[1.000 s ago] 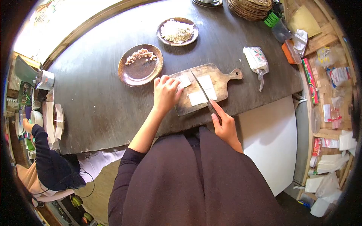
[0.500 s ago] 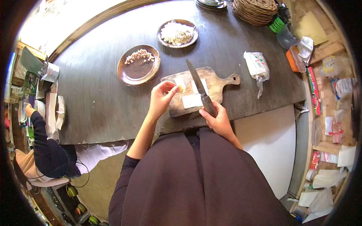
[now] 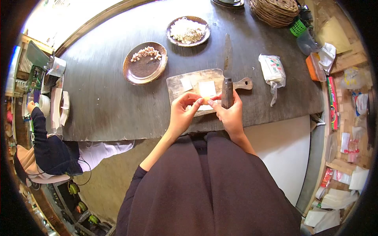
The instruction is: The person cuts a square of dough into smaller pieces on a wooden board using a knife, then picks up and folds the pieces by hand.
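Observation:
My right hand [image 3: 233, 114] is wrapped round the dark handle of a knife [image 3: 227, 59], whose blade points up and away from me. Its thumb reaches across to the fingertips of my left hand [image 3: 183, 112], which pinch a small pale piece [image 3: 206, 101], mostly hidden by the fingers. Both hands hover over the near side of a worn wooden cutting board [image 3: 178, 84]. On the board lie flat white slices: a small one [image 3: 186, 84] at the left and a larger one [image 3: 207, 88] in the middle. Another white slice is partly covered by my hands.
Beyond the board stand a brown plate of chopped pinkish bits [image 3: 128, 70] and a plate of pale shreds [image 3: 204, 39]. A white plastic packet [image 3: 272, 71] lies right of the board on the dark table [image 3: 98, 98]. At the far left another person's arm [image 3: 39, 126] reaches toward shelves.
My hands have come together at the small pale piece, the left moving right and down. The knife has swung from leaning left to nearly upright in view. The camera view has shifted slightly.

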Available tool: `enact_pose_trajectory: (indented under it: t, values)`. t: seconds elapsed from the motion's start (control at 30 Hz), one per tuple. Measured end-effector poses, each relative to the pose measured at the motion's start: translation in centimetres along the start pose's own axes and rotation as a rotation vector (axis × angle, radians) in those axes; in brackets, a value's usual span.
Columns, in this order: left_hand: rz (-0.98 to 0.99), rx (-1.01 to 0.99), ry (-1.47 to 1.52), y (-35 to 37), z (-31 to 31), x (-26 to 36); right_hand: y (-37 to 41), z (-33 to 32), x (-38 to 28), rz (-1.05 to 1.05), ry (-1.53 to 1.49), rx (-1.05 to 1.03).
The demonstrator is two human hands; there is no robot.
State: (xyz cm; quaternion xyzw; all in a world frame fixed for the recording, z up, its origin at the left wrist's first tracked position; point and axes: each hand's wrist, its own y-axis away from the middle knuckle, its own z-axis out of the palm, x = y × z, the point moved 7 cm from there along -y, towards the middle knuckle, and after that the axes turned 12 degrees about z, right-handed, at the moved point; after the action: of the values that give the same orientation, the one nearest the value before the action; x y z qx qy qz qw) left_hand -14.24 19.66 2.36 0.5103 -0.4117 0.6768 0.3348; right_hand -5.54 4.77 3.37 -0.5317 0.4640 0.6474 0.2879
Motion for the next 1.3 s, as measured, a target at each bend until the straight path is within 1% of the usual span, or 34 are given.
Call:
enact_pose_trajectory:
  t: [0.07, 0.1, 0.17, 0.23, 0.37, 0.43, 0.57, 0.63, 0.7, 0.73, 0.77, 0.87, 0.97, 1.03, 1.23, 1.3]
  values:
    - [0.028, 0.009, -0.045, 0.0, 0.3, 0.4, 0.0, -0.1, 0.2, 0.082, -0.133, -0.069]
    - [0.024, 0.015, -0.045, 0.0, 0.5, 0.5, 0.0, -0.2, 0.1, 0.084, -0.133, -0.069]
    - [0.018, 0.021, -0.045, 0.1, 0.9, 0.4, -0.1, -0.2, 0.2, 0.117, -0.278, -0.101]
    - [0.021, 0.048, 0.063, 0.1, 1.1, 0.3, 0.0, -0.5, -0.2, 0.101, -0.29, -0.101]
    - [-0.005, 0.045, 0.038, 0.1, 1.8, 0.4, 0.2, -1.1, -0.8, 0.075, -0.291, -0.107]
    - [0.047, 0.018, 0.022, 0.0, 2.3, 1.1, 0.1, -1.4, -0.8, 0.065, -0.277, -0.104]
    - [0.026, 0.058, 0.006, 0.3, 2.5, 0.2, -0.1, -1.6, -0.9, 0.027, -0.249, -0.103]
    - [-0.024, 0.125, 0.116, 0.3, 2.4, 0.0, -0.1, -1.5, -1.1, 0.045, -0.241, -0.098]
    - [-0.03, 0.13, 0.137, 0.2, 2.3, 0.1, -0.1, -1.4, -1.2, 0.065, -0.234, -0.092]
    - [-0.035, 0.133, 0.16, 0.2, 2.1, 0.1, -0.1, -1.1, -1.1, 0.093, -0.262, -0.121]
    - [-0.036, 0.136, 0.159, 0.2, 1.9, 0.1, -0.1, -0.8, -0.9, 0.122, -0.29, -0.15]
    - [-0.039, 0.133, 0.12, 0.5, 1.3, -0.1, 0.0, -0.2, -0.6, 0.141, -0.338, -0.153]
    - [-0.034, 0.122, 0.032, 0.5, 0.8, 0.0, 0.0, 0.3, -0.5, 0.116, -0.333, -0.141]
    - [0.095, 0.183, -0.017, 0.0, 0.5, 1.1, 0.0, 0.7, -0.6, 0.112, -0.34, -0.138]
    - [0.025, 0.164, 0.072, 0.4, -0.8, 1.1, 0.4, 1.9, -0.8, 0.106, -0.361, -0.127]
    - [0.036, 0.191, 0.083, 0.4, -1.2, 1.5, 0.5, 2.3, -1.1, 0.107, -0.366, -0.12]
